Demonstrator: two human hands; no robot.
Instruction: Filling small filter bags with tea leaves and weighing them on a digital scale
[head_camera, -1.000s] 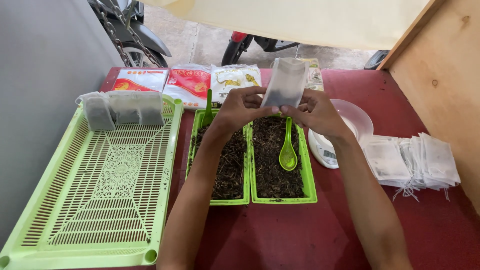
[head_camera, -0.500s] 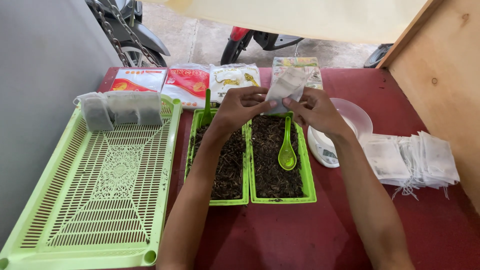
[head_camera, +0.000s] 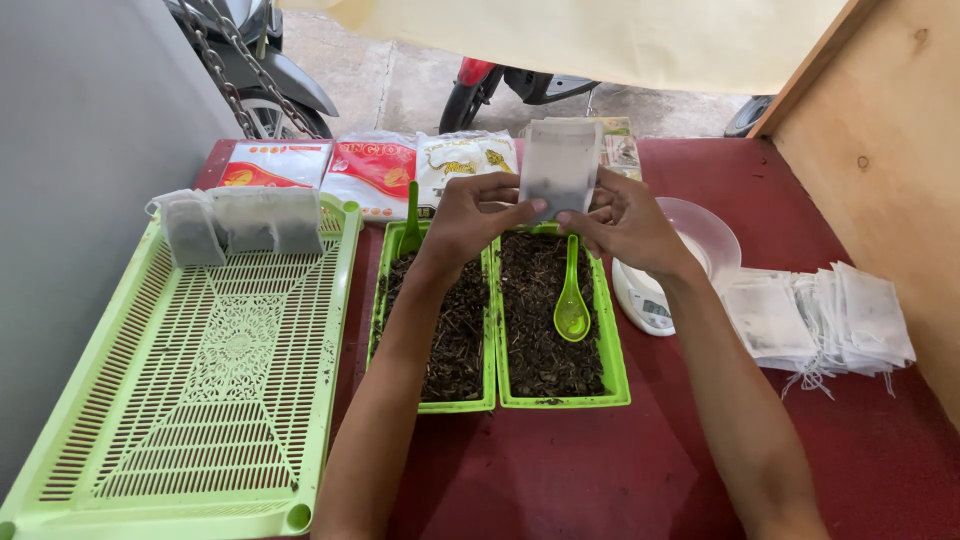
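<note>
Half a second ago the small white filter bag (head_camera: 560, 168) was tilted and crumpled; now it stands upright and flat above the two green boxes, so its dark filling seems settled at the bottom. The left hand (head_camera: 478, 212) and right hand (head_camera: 622, 220) each pinch a lower corner. From the left: one perforated green tray (head_camera: 200, 380), three filled bags (head_camera: 238, 224), two boxes of dried leaves (head_camera: 545, 320), two green spoons (head_camera: 571, 300), one scale (head_camera: 645, 300), one pile of empty bags (head_camera: 830, 320) on the red bench (head_camera: 620, 460).

Bare forearms and hands (head_camera: 480, 215), sleeveless, unadorned
</note>
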